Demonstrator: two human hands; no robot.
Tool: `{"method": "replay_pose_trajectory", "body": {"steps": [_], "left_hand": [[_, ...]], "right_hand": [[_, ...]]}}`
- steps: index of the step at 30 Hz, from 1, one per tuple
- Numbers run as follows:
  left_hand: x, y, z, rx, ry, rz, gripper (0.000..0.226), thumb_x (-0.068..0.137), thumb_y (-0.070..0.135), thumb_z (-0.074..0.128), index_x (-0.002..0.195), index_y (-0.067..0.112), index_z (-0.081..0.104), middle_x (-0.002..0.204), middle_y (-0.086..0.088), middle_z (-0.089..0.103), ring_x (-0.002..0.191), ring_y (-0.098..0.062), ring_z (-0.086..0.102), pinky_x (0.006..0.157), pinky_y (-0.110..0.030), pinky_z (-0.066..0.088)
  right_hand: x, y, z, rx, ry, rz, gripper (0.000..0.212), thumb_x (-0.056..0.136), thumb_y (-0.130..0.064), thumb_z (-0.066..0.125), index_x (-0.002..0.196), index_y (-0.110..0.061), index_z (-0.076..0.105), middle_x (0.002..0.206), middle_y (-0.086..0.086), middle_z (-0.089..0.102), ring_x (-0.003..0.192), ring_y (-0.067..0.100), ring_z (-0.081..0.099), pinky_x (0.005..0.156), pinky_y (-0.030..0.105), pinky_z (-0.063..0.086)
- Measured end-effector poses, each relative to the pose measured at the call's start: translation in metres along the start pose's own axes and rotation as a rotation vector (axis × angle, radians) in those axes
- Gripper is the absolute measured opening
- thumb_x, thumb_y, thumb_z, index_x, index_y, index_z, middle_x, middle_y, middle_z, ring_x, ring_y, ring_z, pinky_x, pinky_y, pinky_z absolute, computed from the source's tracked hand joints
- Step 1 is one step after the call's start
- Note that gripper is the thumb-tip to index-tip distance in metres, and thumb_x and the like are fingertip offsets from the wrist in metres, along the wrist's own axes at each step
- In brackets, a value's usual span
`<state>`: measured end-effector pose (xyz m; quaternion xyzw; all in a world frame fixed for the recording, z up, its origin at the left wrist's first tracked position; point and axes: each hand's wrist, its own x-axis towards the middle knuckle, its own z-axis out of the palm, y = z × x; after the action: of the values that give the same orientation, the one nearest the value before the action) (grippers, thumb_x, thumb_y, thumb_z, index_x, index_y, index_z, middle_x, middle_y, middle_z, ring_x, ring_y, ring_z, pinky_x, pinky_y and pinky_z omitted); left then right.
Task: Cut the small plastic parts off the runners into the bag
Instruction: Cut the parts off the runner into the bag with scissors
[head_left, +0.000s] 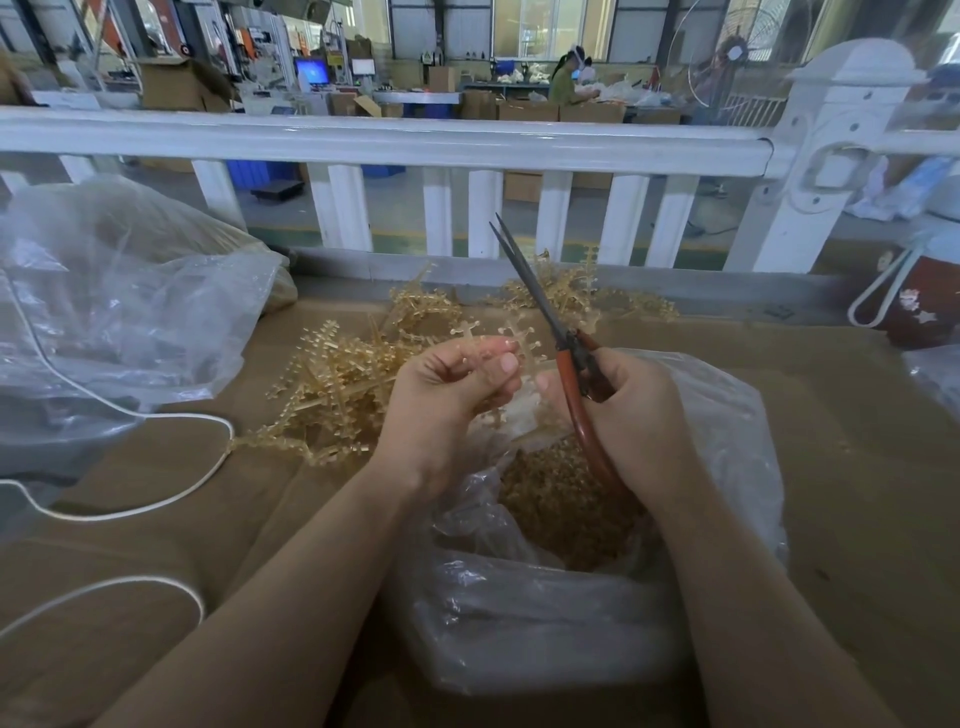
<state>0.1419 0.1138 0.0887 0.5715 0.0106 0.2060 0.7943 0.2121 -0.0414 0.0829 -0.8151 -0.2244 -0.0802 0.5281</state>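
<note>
head | left hand (457, 395) at frame centre pinches a runner (511, 338) between curled fingers | right hand (631, 415) grips red-handled scissors (550, 317), blades nearly closed, tips pointing to upper centre | bag (727, 431) of cut parts below both hands | runner pile (337, 384) centre-left on the table (857, 467)

Matt brown cardboard covers the surface (857, 467). The bag (727, 415) at lower centre is thin, glossy, crinkled clear plastic. The scissors (540, 306) have dull grey metal blades and smooth reddish handles.
</note>
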Motion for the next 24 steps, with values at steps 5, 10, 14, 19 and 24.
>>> {"method": "replay_pose_trajectory", "body": {"steps": [5,10,14,19,24], "left_hand": [[-0.0045,-0.0004,0.0021,0.079,-0.07,-0.132,0.027,0.069,0.016,0.082,0.094,0.009,0.077,0.073,-0.003,0.065,0.069,-0.014,0.056,0.062,-0.03,0.05],[-0.0042,0.0,0.0024,0.04,-0.013,-0.08,0.007,0.074,0.012,0.077,0.082,0.012,0.077,0.074,-0.007,0.067,0.067,-0.013,0.06,0.061,-0.023,0.053],[-0.0003,0.0001,-0.0011,0.0,0.049,-0.029,0.01,0.085,0.008,0.07,0.078,0.014,0.074,0.069,-0.003,0.066,0.066,-0.011,0.061,0.066,-0.021,0.053],[0.003,0.0044,-0.0023,-0.122,0.019,-0.006,0.011,0.085,0.01,0.068,0.075,0.014,0.07,0.068,-0.002,0.061,0.067,-0.011,0.059,0.078,-0.027,0.055],[0.0035,0.0028,-0.0015,-0.102,0.026,0.054,0.014,0.086,0.012,0.064,0.075,0.015,0.072,0.067,-0.003,0.059,0.067,-0.014,0.055,0.069,-0.022,0.052]], "right_hand": [[-0.0012,-0.0027,0.001,-0.024,-0.057,-0.044,0.019,0.082,-0.047,0.073,0.083,-0.028,0.072,0.078,-0.02,0.07,0.072,0.001,0.066,0.068,0.032,0.059],[-0.0022,-0.0019,0.0008,-0.073,-0.029,-0.046,0.035,0.073,-0.059,0.072,0.09,-0.028,0.074,0.075,-0.019,0.07,0.071,0.002,0.065,0.069,0.035,0.059],[-0.0035,0.0006,0.0006,-0.181,0.009,-0.088,0.043,0.073,-0.069,0.073,0.092,-0.03,0.072,0.078,-0.018,0.07,0.076,0.002,0.065,0.064,0.02,0.049],[-0.0059,-0.0033,-0.0001,-0.292,-0.007,-0.159,0.067,0.063,-0.089,0.052,0.099,-0.035,0.065,0.082,-0.024,0.064,0.075,-0.005,0.058,0.063,0.014,0.042],[-0.0077,-0.0055,-0.0009,-0.377,-0.009,-0.224,0.076,0.063,-0.097,0.036,0.099,-0.035,0.062,0.079,-0.026,0.056,0.069,-0.004,0.053,0.06,0.01,0.037]]}}
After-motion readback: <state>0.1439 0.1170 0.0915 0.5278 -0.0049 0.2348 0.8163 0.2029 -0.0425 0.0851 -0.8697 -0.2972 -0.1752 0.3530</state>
